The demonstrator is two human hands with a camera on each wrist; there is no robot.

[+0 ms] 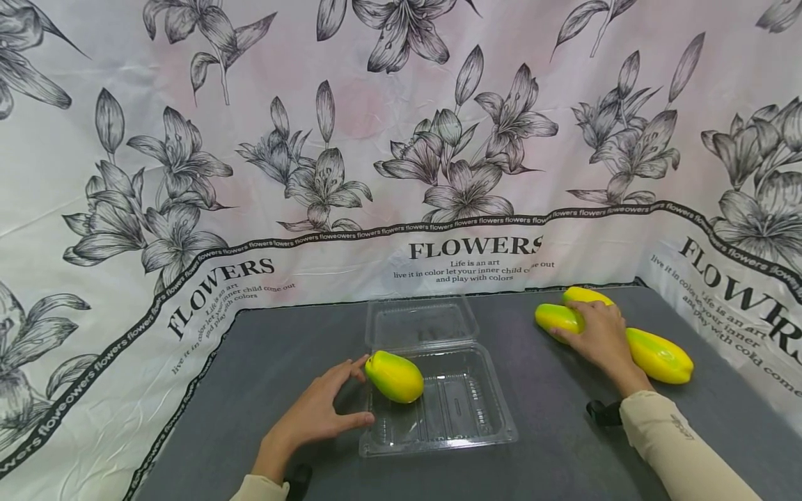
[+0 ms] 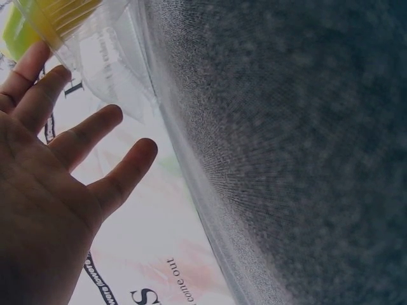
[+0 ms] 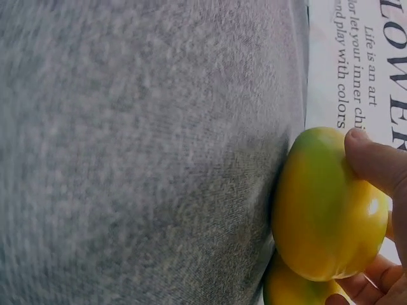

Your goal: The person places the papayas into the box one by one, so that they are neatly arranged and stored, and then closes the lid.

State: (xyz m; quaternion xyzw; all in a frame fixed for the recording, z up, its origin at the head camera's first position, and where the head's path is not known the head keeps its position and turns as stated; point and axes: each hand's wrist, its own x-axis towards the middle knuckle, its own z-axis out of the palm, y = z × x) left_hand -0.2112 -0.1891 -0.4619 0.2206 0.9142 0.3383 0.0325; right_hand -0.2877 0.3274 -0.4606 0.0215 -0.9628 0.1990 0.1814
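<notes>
A yellow-green papaya (image 1: 395,377) lies over the left part of an open clear plastic clamshell box (image 1: 466,403). Beside it is my left hand (image 1: 319,403), fingers spread, the index fingertip right at the fruit's narrow end. The left wrist view shows this hand (image 2: 60,171) with its fingers apart near the box wall (image 2: 105,70). On the right, my right hand (image 1: 598,337) grips another papaya (image 1: 557,319), thumb on its near side. In the right wrist view the thumb (image 3: 375,162) presses this papaya (image 3: 327,210), and fingertips show beneath it.
Two more papayas lie by the right hand, one behind it (image 1: 585,296) and a larger one (image 1: 661,356) to its right. The box's lid (image 1: 421,321) lies folded back on the grey table (image 1: 282,348). A flower-printed cloth (image 1: 351,264) hangs behind and along both sides.
</notes>
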